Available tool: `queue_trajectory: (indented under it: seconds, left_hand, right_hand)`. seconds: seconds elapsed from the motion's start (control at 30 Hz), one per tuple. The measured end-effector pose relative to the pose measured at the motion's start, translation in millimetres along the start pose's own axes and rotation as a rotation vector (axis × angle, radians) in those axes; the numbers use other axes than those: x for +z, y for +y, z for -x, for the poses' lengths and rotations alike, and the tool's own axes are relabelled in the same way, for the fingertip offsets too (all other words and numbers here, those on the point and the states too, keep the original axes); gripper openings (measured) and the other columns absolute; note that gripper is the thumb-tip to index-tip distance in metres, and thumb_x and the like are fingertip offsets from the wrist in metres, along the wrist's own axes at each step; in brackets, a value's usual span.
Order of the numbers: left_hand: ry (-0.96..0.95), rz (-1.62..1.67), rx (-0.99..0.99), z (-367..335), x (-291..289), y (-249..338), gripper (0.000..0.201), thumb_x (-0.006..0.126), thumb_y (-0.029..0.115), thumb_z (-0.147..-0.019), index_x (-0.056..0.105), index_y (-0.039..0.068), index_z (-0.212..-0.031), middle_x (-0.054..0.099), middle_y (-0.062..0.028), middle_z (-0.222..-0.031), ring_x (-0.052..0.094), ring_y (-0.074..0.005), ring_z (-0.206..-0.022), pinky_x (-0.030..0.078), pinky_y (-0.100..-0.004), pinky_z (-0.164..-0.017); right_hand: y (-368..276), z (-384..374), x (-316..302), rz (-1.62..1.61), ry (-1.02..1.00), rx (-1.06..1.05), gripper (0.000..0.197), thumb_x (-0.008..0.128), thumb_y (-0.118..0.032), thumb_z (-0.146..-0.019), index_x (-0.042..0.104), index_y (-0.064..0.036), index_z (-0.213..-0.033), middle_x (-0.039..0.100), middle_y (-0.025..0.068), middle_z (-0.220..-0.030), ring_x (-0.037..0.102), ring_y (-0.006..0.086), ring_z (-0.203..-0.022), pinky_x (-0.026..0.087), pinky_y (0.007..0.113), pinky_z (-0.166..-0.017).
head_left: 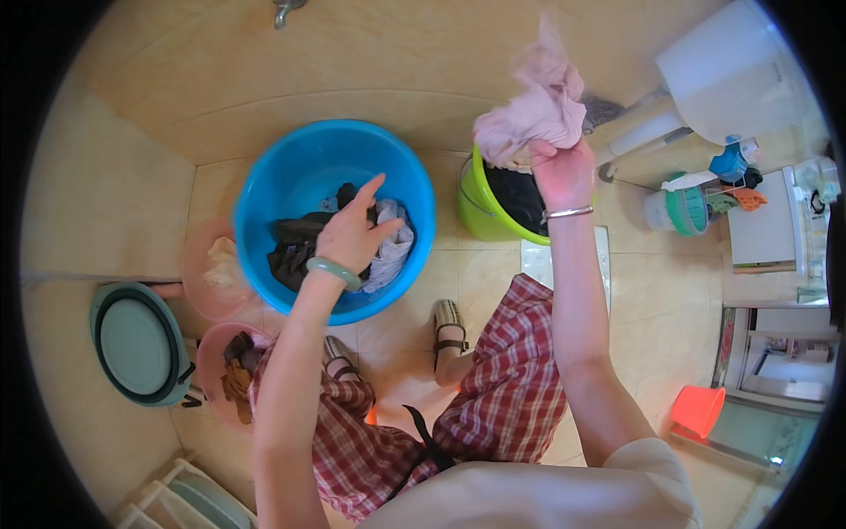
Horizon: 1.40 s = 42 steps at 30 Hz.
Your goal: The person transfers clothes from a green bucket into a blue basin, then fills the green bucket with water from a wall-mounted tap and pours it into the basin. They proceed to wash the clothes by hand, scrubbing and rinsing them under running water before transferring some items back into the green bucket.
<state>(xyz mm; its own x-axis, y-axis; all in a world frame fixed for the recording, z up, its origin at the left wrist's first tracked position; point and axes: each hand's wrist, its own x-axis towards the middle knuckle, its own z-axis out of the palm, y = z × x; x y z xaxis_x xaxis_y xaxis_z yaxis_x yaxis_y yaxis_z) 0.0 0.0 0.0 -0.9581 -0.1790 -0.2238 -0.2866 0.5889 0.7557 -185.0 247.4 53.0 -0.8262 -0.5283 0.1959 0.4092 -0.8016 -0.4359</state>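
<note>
My left hand (354,231), with a green bangle at the wrist, is over the large blue basin (286,172), its fingers spread and nothing held in them. Below it in the basin lie dark clothes (295,251) and a pale grey-lilac garment (390,251). My right hand (564,174), wearing a silver bangle, grips a light pink cloth garment (535,110) above the rim of the lime-green bucket (483,204). The pink cloth flares upward and is blurred at its top; it hides my right fingertips. Dark cloth (518,198) sits inside the bucket.
Two pink basins with clothes, one (196,273) left of the blue basin and one (211,366) nearer me, stand on the tiled floor. A folded grey-green basin (137,344) leans at the left wall. A toilet (731,75) is far right; an orange-red bin (696,410) stands right.
</note>
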Motion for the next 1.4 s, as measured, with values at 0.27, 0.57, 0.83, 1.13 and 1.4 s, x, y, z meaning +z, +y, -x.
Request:
queue_trajectory:
  seconds: [0.27,0.57,0.83,1.13,1.4]
  left_hand:
    - [0.014,0.737,0.067,-11,6,9,0.040,0.069,0.008,-0.081,0.056,0.003,-0.118,0.064,-0.0045,-0.104,0.063,-0.0154,-0.078,0.054,-0.0281,-0.067]
    - [0.351,0.910,-0.057,-4,-32,-8,0.035,0.061,-0.006,-0.082,0.054,0.004,-0.114,0.062,-0.0095,-0.099,0.062,-0.0158,-0.078,0.052,-0.0269,-0.056]
    - [0.308,0.683,0.095,-16,-25,24,0.029,0.058,0.019,-0.092,0.060,0.006,-0.118,0.058,-0.0118,-0.123,0.054,-0.0214,-0.114,0.040,-0.0311,-0.098]
    - [0.038,0.613,0.224,-69,86,86,0.049,0.055,0.025,-0.093,0.042,0.010,-0.138,0.046,-0.0178,-0.137,0.041,-0.0265,-0.129,0.032,-0.0314,-0.105]
    - [-0.143,0.682,0.125,-89,147,91,0.054,0.058,0.021,-0.090,0.039,0.008,-0.139,0.047,-0.0163,-0.132,0.041,-0.0263,-0.121,0.035,-0.0338,-0.099]
  right_hand:
    - [63,32,121,-0.260,-0.144,0.189,0.040,0.040,-0.021,-0.093,0.047,-0.0043,-0.129,0.054,0.0107,-0.122,0.057,0.0188,-0.092,0.048,0.029,-0.063]
    - [103,0,33,1.479,0.041,0.181,0.016,0.063,-0.016,-0.082,0.064,-0.0008,-0.088,0.066,0.0078,-0.077,0.062,0.0156,-0.066,0.050,0.028,-0.061]
    - [120,1,-2,1.902,-0.015,0.392,0.018,0.059,-0.023,-0.077,0.072,-0.0123,-0.085,0.067,0.0169,-0.083,0.065,0.0356,-0.075,0.052,0.043,-0.071]
    - [-15,12,-124,2.386,0.603,0.422,0.050,0.068,-0.040,-0.075,0.060,-0.0132,-0.117,0.060,0.0143,-0.117,0.053,0.0343,-0.113,0.047,0.043,-0.090]
    - [-40,34,-170,2.168,0.738,-0.033,0.036,0.070,-0.027,-0.065,0.065,-0.0031,-0.092,0.062,0.0187,-0.092,0.061,0.0346,-0.085,0.050,0.040,-0.078]
